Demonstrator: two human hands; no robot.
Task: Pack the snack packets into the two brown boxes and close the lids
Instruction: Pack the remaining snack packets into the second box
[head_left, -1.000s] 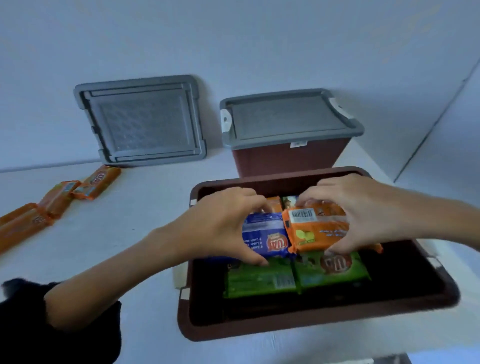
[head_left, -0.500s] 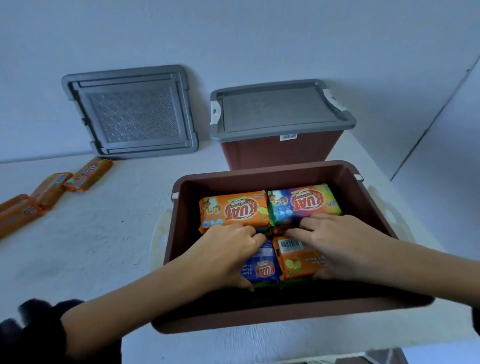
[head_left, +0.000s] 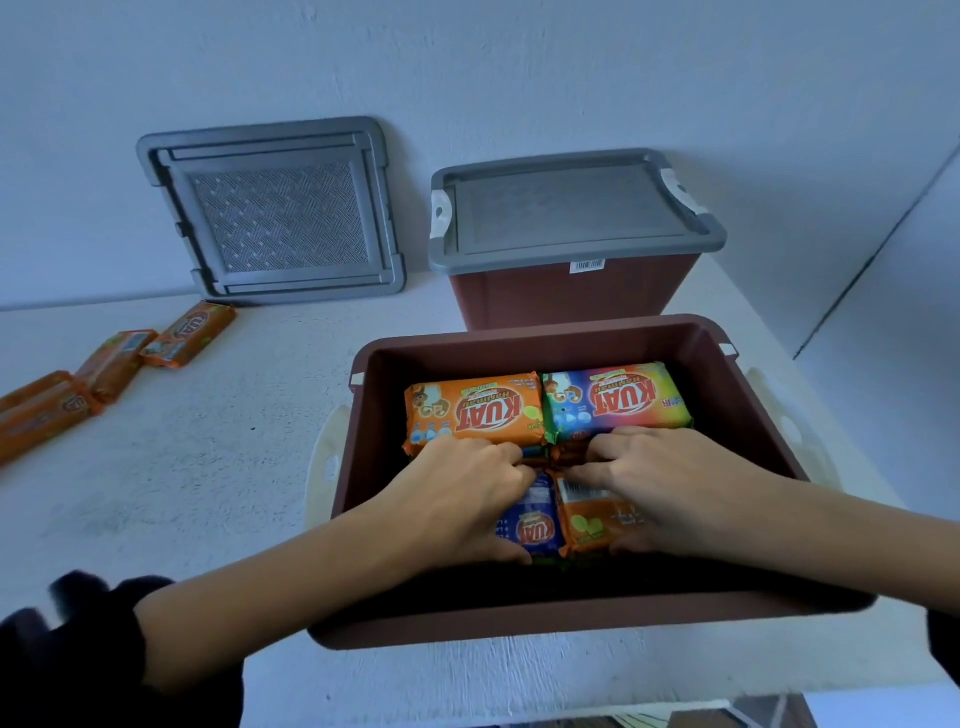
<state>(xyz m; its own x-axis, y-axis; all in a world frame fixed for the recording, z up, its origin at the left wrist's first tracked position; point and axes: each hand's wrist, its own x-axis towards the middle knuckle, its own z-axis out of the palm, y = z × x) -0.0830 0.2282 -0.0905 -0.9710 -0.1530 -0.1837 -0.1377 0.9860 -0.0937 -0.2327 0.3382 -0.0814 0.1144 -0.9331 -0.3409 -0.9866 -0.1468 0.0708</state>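
An open brown box (head_left: 363, 467) sits in front of me with snack packets inside. At its far side lie an orange packet (head_left: 472, 408) and a multicoloured packet (head_left: 618, 400). My left hand (head_left: 457, 499) rests on a blue packet (head_left: 530, 525) and my right hand (head_left: 670, 483) on an orange packet (head_left: 592, 519), both pressed down inside the box with fingers curled over them. Behind stands a second brown box (head_left: 566, 299) with its grey lid (head_left: 571, 208) on. A loose grey lid (head_left: 275, 213) leans against the wall.
Several orange packets (head_left: 109, 361) lie on the white table (head_left: 182, 467) at the left. The wall runs close behind the boxes, and the table's front edge is just below the open box.
Both hands went down into the box with the blue and orange packets. My view shifted, so the two far packets now show.
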